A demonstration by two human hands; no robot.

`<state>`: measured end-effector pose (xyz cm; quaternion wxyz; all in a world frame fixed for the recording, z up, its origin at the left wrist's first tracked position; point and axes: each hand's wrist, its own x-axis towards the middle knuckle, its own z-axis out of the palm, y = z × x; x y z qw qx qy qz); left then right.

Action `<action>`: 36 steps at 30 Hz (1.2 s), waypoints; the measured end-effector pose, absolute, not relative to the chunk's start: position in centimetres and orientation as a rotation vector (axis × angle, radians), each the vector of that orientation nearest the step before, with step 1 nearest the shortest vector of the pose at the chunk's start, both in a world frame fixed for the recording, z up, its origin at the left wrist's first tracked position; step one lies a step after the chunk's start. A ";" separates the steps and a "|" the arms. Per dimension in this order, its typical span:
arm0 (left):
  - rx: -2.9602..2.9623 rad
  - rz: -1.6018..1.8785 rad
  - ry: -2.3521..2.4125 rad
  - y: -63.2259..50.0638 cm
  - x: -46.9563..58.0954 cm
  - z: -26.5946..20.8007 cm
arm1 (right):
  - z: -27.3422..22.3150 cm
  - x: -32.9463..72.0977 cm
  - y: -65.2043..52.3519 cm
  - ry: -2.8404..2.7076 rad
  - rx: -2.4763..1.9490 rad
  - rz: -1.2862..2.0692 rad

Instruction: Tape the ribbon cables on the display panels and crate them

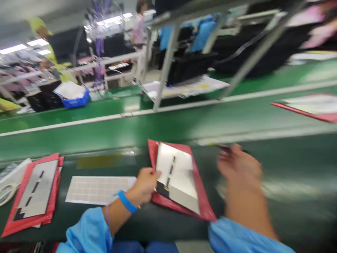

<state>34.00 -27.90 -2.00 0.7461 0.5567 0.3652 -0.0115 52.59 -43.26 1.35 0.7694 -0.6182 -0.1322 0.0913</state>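
Observation:
A flat silver panel with a dark strip down its middle lies tilted over a red plastic bag in front of me. My left hand, with a blue band at its wrist, pinches the panel's left edge between thumb and fingers. Off to the right of the panel, my right hand is closed round a thin dark pen-like tool, blurred by motion; its tip looks yellowish. Left of my left hand lies a white sheet of grid labels.
Another silver panel rests on stacked red bags at the left, beside a tape roll. Beyond a pale rail runs a green surface with a blue bin. A red-edged folder lies far right. People work behind.

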 end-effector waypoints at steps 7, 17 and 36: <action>1.464 -0.282 0.618 -25.1 33.7 -3.3 | -5.7 52.4 -46.0 0.209 -1.166 0.199; 2.111 -0.227 0.531 -25.2 32.3 -1.2 | -5.1 44.6 -46.7 0.098 -1.116 0.297; 2.725 -0.114 -0.073 -27.1 28.0 -1.9 | -4.0 41.3 -46.4 -0.067 -1.482 0.326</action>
